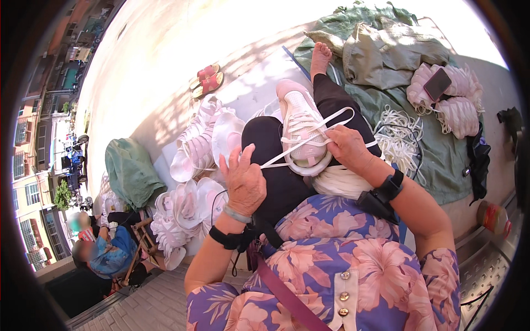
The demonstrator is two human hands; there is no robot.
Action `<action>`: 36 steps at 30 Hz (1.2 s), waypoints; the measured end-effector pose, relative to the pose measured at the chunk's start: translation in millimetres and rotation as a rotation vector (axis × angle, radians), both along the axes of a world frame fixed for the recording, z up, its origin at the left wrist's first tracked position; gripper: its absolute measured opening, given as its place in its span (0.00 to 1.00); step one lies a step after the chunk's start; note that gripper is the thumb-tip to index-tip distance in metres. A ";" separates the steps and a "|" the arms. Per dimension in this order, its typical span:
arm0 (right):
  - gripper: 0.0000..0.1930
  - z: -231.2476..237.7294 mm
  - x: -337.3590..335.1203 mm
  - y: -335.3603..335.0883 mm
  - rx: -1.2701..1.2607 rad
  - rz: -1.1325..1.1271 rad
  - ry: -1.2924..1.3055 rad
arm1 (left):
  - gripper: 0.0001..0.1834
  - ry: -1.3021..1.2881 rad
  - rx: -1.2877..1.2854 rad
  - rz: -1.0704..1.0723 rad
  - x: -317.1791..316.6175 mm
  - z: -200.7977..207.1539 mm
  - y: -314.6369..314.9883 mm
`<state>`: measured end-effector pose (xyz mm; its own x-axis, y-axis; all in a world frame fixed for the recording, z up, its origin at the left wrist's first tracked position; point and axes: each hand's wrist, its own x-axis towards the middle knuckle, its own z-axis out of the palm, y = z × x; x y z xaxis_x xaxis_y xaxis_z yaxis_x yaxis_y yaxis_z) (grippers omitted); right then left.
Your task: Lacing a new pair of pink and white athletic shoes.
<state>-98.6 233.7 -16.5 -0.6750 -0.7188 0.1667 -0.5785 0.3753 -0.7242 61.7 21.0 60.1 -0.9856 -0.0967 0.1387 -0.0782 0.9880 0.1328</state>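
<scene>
A pale pink and white sneaker [303,124] lies across my lap, its toe pointing away from me. White shoelace [280,158] is threaded through its eyelets. To the left of the shoe, my left hand [244,181] has one lace end drawn taut at its thumb side, with the other fingers raised and partly spread. My right hand [351,148] pinches the lace at the shoe's right side, and a loose loop rises above its fingers. The fingertips of the right hand touch or nearly touch the shoe's upper; which, I cannot tell.
White shoe pieces [194,140] are stacked at the left, beside a green sack [132,172]. Loose white laces [398,138] lie on green cloth at the right. A dark phone [437,84] rests on bundled pink shoe parts. Red sandals [208,81] stand farther off; another person [113,251] sits lower left.
</scene>
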 end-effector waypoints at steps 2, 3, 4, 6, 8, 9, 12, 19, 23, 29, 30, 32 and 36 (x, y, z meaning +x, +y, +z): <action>0.06 1.9 -1.4 1.3 0.025 0.003 -0.018 | 0.03 -0.017 -0.107 0.159 40.8 0.6 -35.1; 0.06 3.5 -1.8 0.1 0.047 0.007 -0.034 | 0.03 -0.073 -0.108 0.239 66.1 -4.4 -57.2; 0.06 3.8 -1.9 -1.4 0.044 0.008 -0.035 | 0.04 -0.130 -0.109 0.320 87.4 -10.9 -74.4; 0.07 3.4 -1.7 -2.2 0.063 0.016 -0.034 | 0.05 -0.159 -0.059 0.354 104.8 -13.1 -81.3; 0.08 2.7 -0.3 -2.5 0.057 0.009 -0.032 | 0.06 -0.149 -0.043 0.314 104.1 -17.0 -78.2; 0.08 2.8 -1.0 -2.3 0.051 0.005 -0.026 | 0.06 -0.145 -0.038 0.315 90.2 -15.6 -67.8; 0.10 10.0 0.9 -1.1 0.044 0.008 -0.010 | 0.09 0.003 0.031 0.220 46.4 -13.8 -38.1; 0.10 17.7 -7.0 -7.7 -0.083 -0.264 -0.495 | 0.11 0.023 0.145 0.022 -21.3 -27.7 3.4; 0.06 4.4 -16.7 -16.4 -0.256 -0.328 -0.622 | 0.11 -0.023 0.139 -0.027 -31.3 -32.4 9.3; 0.06 -12.0 -19.3 -24.1 -0.337 -0.236 -0.458 | 0.10 -0.034 0.197 -0.027 -31.7 -32.1 5.7; 0.06 -10.6 -18.5 -26.7 -0.357 -0.228 -0.430 | 0.10 -0.035 0.197 -0.026 -31.6 -32.8 5.0; 0.05 -6.6 -17.7 -28.5 -0.360 -0.236 -0.658 | 0.09 -0.020 0.213 -0.022 -31.6 -34.1 4.2; 0.06 20.0 -27.3 -25.9 -0.387 -0.132 -1.267 | 0.08 -0.009 0.228 -0.025 -31.6 -33.6 3.8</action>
